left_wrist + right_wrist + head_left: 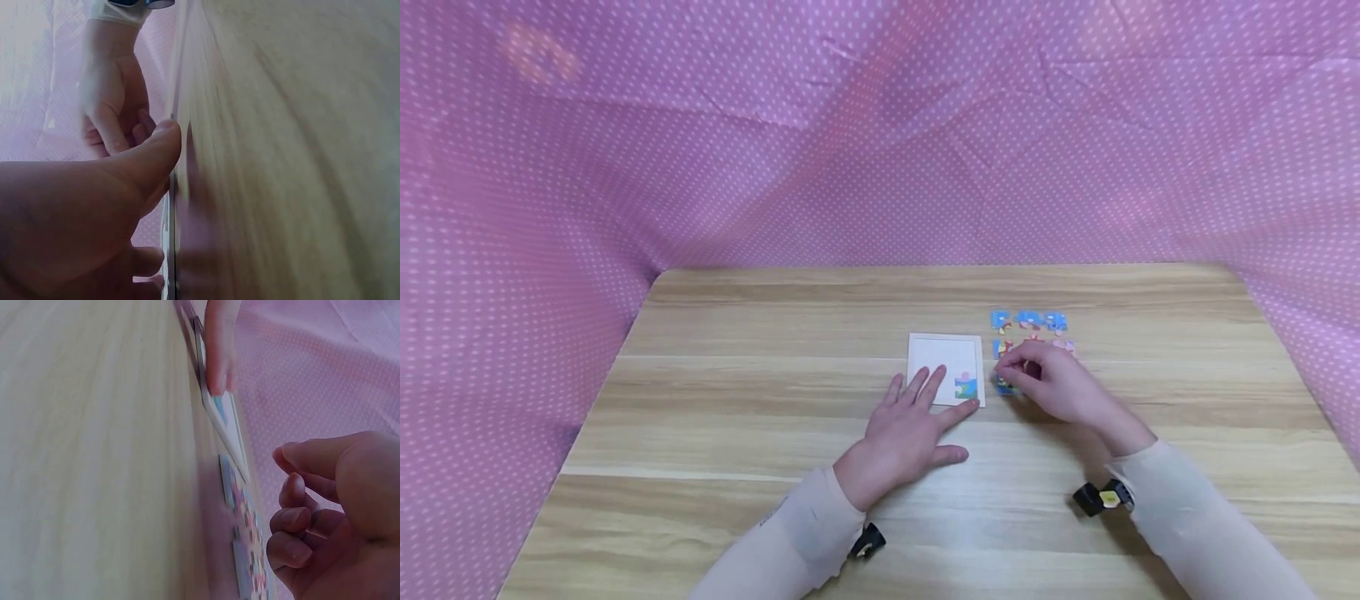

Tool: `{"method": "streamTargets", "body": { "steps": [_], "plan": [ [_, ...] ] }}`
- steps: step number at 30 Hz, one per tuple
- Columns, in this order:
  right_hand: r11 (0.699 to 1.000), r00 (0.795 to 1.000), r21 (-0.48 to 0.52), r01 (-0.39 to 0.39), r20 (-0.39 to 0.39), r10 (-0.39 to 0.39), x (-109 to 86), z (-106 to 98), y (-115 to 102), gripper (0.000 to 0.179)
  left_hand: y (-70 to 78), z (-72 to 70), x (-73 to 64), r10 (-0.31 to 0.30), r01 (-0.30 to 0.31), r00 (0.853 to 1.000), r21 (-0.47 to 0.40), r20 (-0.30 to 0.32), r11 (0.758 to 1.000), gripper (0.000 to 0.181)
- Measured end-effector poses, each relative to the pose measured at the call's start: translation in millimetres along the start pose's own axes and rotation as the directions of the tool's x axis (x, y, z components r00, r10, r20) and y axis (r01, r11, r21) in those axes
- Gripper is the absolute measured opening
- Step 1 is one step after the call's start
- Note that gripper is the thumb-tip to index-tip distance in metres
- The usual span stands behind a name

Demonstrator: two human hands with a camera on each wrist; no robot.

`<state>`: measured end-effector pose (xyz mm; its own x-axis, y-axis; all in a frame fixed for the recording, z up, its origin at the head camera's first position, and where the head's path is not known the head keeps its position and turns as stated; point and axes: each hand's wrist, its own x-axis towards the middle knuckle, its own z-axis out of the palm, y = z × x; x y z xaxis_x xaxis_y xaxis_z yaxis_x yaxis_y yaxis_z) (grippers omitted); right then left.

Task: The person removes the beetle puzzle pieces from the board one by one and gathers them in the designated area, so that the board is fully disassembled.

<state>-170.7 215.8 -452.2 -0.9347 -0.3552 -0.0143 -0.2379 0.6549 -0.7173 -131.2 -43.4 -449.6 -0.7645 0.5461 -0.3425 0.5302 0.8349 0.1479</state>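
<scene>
My left hand (904,433) lies with fingers spread over the lower edge of a white square puzzle frame (945,337). One jigsaw piece (966,388), blue, green and pink, sits in the frame's lower right corner, beside the index finger. Just right of the frame, my right hand (1056,383) hovers low above loose jigsaw pieces (1030,319). Its thumb and index fingertips meet, and the other fingers are curled. In the right wrist view no piece shows between these fingertips; below them, pieces (226,481) lie on the table. The hand hides part of the lower rows.
A light wood-grain table (737,383) extends around the frame and pieces. Pink dotted cloth (880,167) hangs behind it and along both sides. Dark wrist devices (1092,498) are strapped over the pale sleeves.
</scene>
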Motion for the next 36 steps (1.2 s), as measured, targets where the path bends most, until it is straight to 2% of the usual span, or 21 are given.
{"method": "streamTargets", "body": {
  "steps": [15,20,26,36],
  "plan": [
    [0.998,0.999,-0.057,0.019,0.050,-0.016,22.9,19.0,-21.2,0.014,-0.3,-0.5,1.3,-0.009,0.009,0.999,-0.002,0.032,1.000,0.071],
    [0.998,0.998,-0.065,0.006,0.061,-0.002,28.8,22.5,-23.3,0.014,0.2,-0.4,1.7,-0.007,0.007,0.999,-0.002,0.033,1.000,0.070],
    [0.996,0.997,-0.087,0.032,0.068,-0.026,34.9,27.1,-22.3,0.011,0.0,-0.1,3.1,-0.003,0.002,0.999,0.007,0.037,1.000,0.071],
    [0.989,0.996,-0.148,-0.025,0.080,0.038,40.9,30.7,-25.8,0.007,-0.7,0.7,4.3,0.003,-0.003,0.999,0.010,0.038,1.000,0.071]
  ]
}}
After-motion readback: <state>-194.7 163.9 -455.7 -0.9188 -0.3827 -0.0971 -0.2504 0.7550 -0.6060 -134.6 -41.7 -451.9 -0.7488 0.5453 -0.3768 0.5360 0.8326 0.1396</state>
